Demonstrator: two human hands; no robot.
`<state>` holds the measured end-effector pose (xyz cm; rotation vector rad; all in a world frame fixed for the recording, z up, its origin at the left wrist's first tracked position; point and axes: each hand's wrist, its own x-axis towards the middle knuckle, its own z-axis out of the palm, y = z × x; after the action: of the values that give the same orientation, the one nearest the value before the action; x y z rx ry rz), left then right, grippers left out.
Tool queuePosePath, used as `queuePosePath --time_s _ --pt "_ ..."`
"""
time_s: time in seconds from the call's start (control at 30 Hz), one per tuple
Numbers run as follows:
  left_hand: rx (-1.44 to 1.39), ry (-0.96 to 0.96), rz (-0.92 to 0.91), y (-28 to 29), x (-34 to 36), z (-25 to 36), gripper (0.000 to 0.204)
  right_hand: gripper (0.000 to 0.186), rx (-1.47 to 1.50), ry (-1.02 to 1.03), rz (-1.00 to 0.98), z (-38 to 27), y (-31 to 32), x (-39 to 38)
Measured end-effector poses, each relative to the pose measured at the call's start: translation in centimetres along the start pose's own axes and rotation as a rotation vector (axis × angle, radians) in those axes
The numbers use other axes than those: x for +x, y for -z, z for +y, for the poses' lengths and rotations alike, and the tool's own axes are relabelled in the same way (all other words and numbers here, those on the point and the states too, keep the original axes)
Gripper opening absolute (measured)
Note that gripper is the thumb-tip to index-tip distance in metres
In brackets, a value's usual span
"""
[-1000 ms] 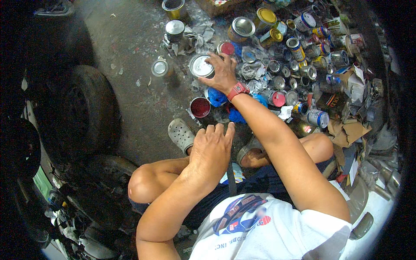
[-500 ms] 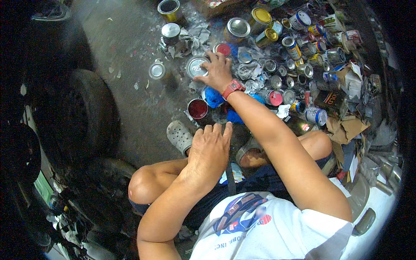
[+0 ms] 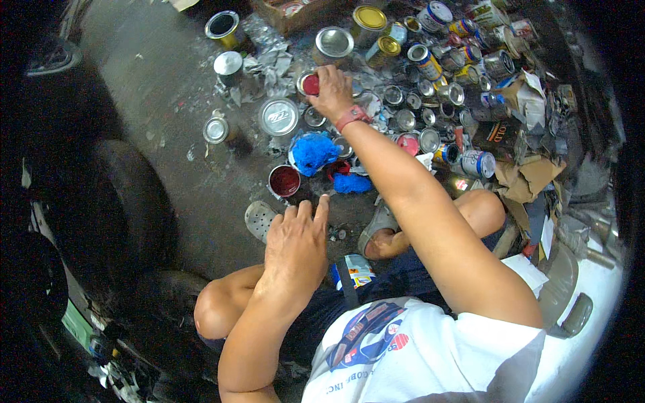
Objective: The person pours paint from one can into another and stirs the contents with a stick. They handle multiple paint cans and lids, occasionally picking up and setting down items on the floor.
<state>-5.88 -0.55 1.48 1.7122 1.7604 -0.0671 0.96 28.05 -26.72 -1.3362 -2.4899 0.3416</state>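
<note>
The small red-topped can [image 3: 310,84] sits on the grey concrete floor [image 3: 168,148] at the near edge of the heap of tins, just above a larger can with a plain silver lid [image 3: 279,117]. The right hand [image 3: 330,93] now rests on it, fingers curled around its right side — 1 second ago that hand was lower, spread over the silver-lidded can, so it has left that one and moved up to the red one. That reads as a change of pick, with the grip closing but the can not yet lifted, as far as I can judge.

The right arm is stretched long and nearly straight, a pink wristband [image 3: 351,118] showing at the wrist. The left hand [image 3: 295,242] hangs above the knee, fingers loosely together and extended, holding nothing — it has barely shifted. Just beyond its fingertips stands an open can of dark red paint [image 3: 284,181], with a blue rag [image 3: 314,151] beside it.
</note>
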Motion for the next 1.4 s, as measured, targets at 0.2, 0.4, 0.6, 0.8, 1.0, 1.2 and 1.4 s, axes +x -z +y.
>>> queuePosePath --time_s 0.2,0.4,0.6,0.8,1.0,1.2,1.4 --pt "0.014 -0.035 0.05 -0.1 0.0 -0.1 0.07 0.076 0.145 -0.066 0.183 1.5 0.2 -2.9" --pt "0.016 -0.045 0.078 -0.1 -0.1 -0.4 0.075 0.094 -0.119 -0.483 0.022 9.1 0.6 -6.9" --pt "0.032 -0.043 0.071 0.0 0.0 -0.5 0.075 0.096 0.013 -0.172 0.171 7.1 -0.1 -5.0" --pt "0.035 0.014 -0.022 0.3 0.4 -0.6 0.079 0.099 0.271 -0.327 -0.201 0.8 -2.7 0.2" --pt "0.038 0.005 0.117 -0.2 0.5 -1.5 0.078 0.087 0.349 -0.256 0.009 0.5 -1.7 1.6" --pt "-0.016 -0.013 0.39 1.3 1.9 -2.2 0.065 0.087 0.484 -0.018 0.271 -1.4 5.9 -0.5" --pt "-0.242 -0.101 0.73 2.8 3.1 -1.4 0.066 0.084 0.549 0.134 0.248 -6.5 18.2 -9.7"
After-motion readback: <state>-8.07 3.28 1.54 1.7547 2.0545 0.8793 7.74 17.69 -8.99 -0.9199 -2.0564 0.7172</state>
